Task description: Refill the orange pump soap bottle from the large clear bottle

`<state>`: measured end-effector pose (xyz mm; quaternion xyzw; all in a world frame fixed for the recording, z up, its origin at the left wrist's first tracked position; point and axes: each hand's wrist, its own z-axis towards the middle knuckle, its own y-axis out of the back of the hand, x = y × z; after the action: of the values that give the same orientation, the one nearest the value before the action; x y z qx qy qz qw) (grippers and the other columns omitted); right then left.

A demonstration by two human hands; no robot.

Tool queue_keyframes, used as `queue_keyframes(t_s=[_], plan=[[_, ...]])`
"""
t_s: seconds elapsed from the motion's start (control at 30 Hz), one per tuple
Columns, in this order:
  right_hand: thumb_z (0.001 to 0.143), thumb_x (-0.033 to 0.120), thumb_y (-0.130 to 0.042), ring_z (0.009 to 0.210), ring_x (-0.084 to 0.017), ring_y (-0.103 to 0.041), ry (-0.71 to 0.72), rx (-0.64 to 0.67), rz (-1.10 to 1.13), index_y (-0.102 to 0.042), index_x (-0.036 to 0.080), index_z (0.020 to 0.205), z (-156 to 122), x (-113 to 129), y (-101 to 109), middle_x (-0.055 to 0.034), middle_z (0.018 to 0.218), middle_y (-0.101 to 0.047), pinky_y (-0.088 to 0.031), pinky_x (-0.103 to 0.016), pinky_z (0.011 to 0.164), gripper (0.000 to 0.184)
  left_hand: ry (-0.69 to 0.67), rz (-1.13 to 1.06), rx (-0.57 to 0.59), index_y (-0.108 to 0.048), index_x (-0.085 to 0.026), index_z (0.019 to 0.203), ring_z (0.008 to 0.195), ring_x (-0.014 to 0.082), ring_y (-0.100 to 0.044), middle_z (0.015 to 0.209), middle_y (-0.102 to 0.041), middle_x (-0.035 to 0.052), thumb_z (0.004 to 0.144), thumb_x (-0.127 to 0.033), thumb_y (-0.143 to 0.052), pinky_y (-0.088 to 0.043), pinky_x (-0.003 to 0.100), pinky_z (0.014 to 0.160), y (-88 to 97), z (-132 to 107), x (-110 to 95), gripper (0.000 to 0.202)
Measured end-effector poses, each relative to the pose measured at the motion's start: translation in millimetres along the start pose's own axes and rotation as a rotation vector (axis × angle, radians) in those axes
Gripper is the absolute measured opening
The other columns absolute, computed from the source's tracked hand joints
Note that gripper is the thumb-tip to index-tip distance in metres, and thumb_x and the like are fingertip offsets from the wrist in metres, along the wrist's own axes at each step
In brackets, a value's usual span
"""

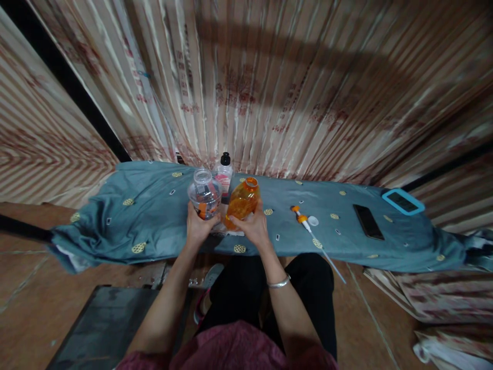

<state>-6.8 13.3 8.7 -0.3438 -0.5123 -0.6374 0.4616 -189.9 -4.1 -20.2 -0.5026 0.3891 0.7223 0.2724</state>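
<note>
My left hand [200, 226] is closed around the lower part of a clear plastic jar [205, 194] with an open neck and an orange mark on its side. In my right hand [252, 226] is an amber bottle [242, 201], also uncapped and leaning to the right. The two containers are side by side over the cloth. Behind them stands a small clear bottle [224, 172] with a black cap and a pink label. To the right lies an orange and white pump head [302, 217] with a long thin tube, beside a small white round cap [313, 221].
A green patterned cloth [154, 205] covers the narrow table. Toward its right end lie a dark phone [368, 222] and a blue-framed device [403, 201]. A pleated curtain [246, 92] hangs close behind, with dark poles at the sides.
</note>
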Motion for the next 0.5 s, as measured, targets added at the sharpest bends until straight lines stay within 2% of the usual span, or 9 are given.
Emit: queue_keyframes(t_s=[0.13, 0.23, 0.33, 0.4, 0.5], plan=[[0.061, 0.046, -0.086, 0.115, -0.036, -0.069, 0.017, 0.018, 0.011, -0.039, 0.013, 0.142, 1.8, -3.0, 2.0, -0.0193, 0.129, -0.069, -0.054, -0.052, 0.099, 0.099, 0.004, -0.019, 0.015, -0.049, -0.018, 0.122, 0.105, 0.0314, -0.069, 0.116, -0.067, 0.0113, 0.053, -0.040, -0.087, -0.054, 0.050, 0.098, 0.1, -1.5, 2.0, 0.081], [0.061, 0.046, -0.087, 0.117, -0.035, -0.068, 0.056, 0.052, 0.029, -0.039, 0.012, 0.143, 4.7, -4.8, 3.8, -0.0199, 0.132, -0.067, -0.053, -0.050, 0.101, 0.101, -0.014, -0.054, 0.025, -0.046, -0.017, 0.130, 0.118, 0.0337, -0.065, 0.126, -0.063, 0.0150, 0.052, -0.041, -0.088, -0.050, 0.051, 0.106, -1.2, -1.5, 7.2, 0.092], [0.062, 0.046, -0.087, 0.118, -0.034, -0.067, 0.071, 0.071, 0.038, -0.036, 0.013, 0.146, 5.4, -6.8, 5.3, -0.0189, 0.134, -0.066, -0.052, -0.051, 0.102, 0.103, -0.075, -0.090, -0.009, -0.036, -0.016, 0.143, 0.139, 0.0360, -0.050, 0.147, -0.049, 0.0208, 0.054, -0.041, -0.090, -0.038, 0.053, 0.118, 1.8, -7.4, 10.0, 0.107], [0.063, 0.047, -0.087, 0.120, -0.034, -0.066, 0.070, 0.073, 0.037, -0.034, 0.017, 0.148, 4.4, -8.0, 5.5, -0.0179, 0.138, -0.064, -0.051, -0.052, 0.104, 0.105, -0.138, -0.078, -0.073, -0.031, -0.020, 0.148, 0.149, 0.0358, -0.037, 0.157, -0.038, 0.0205, 0.058, -0.042, -0.089, -0.030, 0.053, 0.124, 8.6, -17.9, 7.1, 0.110], [0.063, 0.048, -0.088, 0.128, -0.034, -0.060, 0.072, 0.070, 0.037, -0.030, 0.019, 0.152, 2.2, -9.2, 4.5, -0.0185, 0.149, -0.055, -0.047, -0.051, 0.108, 0.110, -0.260, 0.012, -0.154, -0.029, -0.022, 0.152, 0.151, 0.0342, -0.033, 0.158, -0.037, 0.0190, 0.067, -0.043, -0.086, -0.029, 0.054, 0.124, 23.1, -41.9, -5.1, 0.104]])
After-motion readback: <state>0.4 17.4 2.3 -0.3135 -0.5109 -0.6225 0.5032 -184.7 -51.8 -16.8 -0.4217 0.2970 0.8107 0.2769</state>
